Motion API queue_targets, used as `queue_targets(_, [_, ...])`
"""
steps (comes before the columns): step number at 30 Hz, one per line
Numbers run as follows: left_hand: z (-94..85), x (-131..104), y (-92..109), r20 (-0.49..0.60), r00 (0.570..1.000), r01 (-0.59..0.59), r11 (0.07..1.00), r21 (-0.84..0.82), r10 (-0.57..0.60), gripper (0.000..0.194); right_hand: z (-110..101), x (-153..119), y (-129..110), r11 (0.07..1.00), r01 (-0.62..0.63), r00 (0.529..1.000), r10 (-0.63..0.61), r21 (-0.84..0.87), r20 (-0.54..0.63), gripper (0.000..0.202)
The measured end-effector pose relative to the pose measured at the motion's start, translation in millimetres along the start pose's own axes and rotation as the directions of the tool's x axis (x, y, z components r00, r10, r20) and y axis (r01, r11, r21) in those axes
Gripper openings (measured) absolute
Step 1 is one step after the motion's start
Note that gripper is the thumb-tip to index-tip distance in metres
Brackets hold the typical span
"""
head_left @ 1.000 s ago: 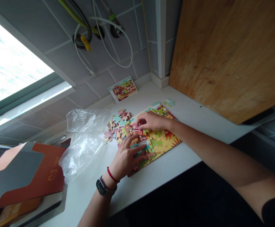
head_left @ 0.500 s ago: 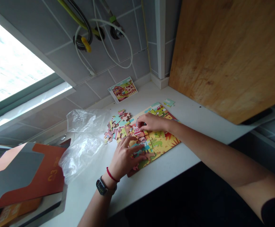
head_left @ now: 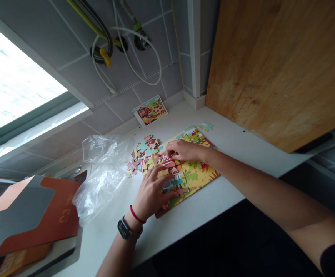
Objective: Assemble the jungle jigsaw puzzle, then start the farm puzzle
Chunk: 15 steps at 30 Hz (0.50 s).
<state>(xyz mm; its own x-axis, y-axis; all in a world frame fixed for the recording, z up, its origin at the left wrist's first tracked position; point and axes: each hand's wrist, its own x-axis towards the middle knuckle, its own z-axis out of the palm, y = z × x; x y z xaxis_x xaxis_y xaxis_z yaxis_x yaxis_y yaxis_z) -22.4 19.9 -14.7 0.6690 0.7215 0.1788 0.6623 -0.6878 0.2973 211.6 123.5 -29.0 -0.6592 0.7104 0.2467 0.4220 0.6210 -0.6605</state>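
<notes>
A colourful puzzle board (head_left: 196, 179) lies on the white counter, partly covered by both hands. My left hand (head_left: 152, 188), with a watch and red cord at the wrist, rests over the board's near left part, fingers apart and nothing held. My right hand (head_left: 183, 150) has its fingertips pressed down at the upper middle, by a red piece with a white barn door (head_left: 166, 159); whatever is under the fingertips is hidden. Several loose puzzle pieces (head_left: 141, 148) lie beyond the board's left edge. One pale blue piece (head_left: 206, 126) sits past its far corner.
A picture card (head_left: 150, 111) leans on the tiled wall at the back. Clear plastic bags (head_left: 100, 188) lie left of the loose pieces. An orange and grey box (head_left: 40, 215) stands at far left. A wooden board (head_left: 271, 73) rises at right. Hoses and cables hang above.
Both hands hold almost the same places. The view has shifted very slightly.
</notes>
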Motion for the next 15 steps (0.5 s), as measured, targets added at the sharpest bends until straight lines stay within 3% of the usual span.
queue_targets(5, [0.5,-1.2,-1.4,0.011,0.997,0.072,0.997,-0.035,-0.071,0.063,-1.3,-0.5,-1.8,0.999,0.018,1.0,-0.017,-0.028,0.013,0.014])
queue_targets(11, [1.6,-0.9,-6.1,0.082,0.995,0.055,0.997,-0.055,-0.05,0.091,-4.5,-2.2,-5.4,0.998,-0.001,0.999,0.004,-0.058,0.045,0.015])
queue_targets(15, [4.3,-1.1,-9.2,0.157,0.987,0.037,0.999,-0.01,-0.035,0.085,-4.7,-3.4,-6.6,0.999,-0.028,0.999,0.03,-0.043,0.03,0.019])
